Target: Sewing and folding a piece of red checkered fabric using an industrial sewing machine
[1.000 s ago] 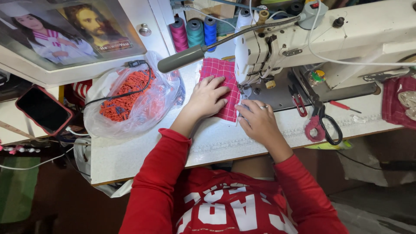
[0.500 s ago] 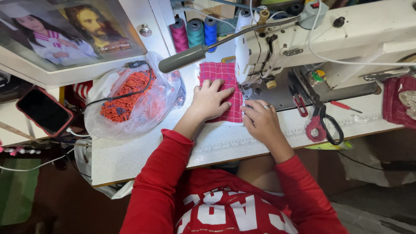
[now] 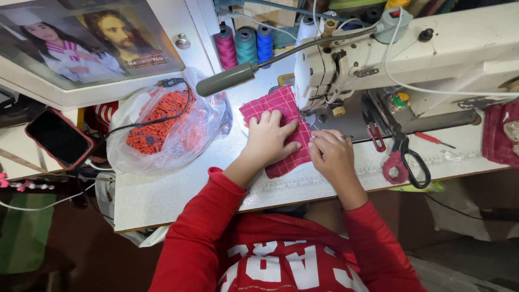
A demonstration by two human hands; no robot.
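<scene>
A red checked cloth piece [image 3: 273, 106] lies flat on the white table under the needle of a cream sewing machine [image 3: 432, 51]. My left hand [image 3: 268, 139] rests flat on the cloth with fingers spread, pressing it down. At the cloth's right edge, just in front of the presser foot [image 3: 309, 114], my right hand [image 3: 331, 153] pinches the fabric with its fingertips. Both sleeves are red.
A clear plastic bag of orange-red pieces [image 3: 162, 121] sits left of the cloth. Thread cones [image 3: 246, 46] stand behind. Red-handled scissors [image 3: 406, 159] and small snips [image 3: 374, 132] lie to the right. A phone [image 3: 58, 138] rests at far left; a grey gooseneck lamp [image 3: 227, 79] hangs above the cloth.
The cloth and both hands have shifted a little away from me, toward the needle. My left hand's fingers have spread wider on the fabric.
</scene>
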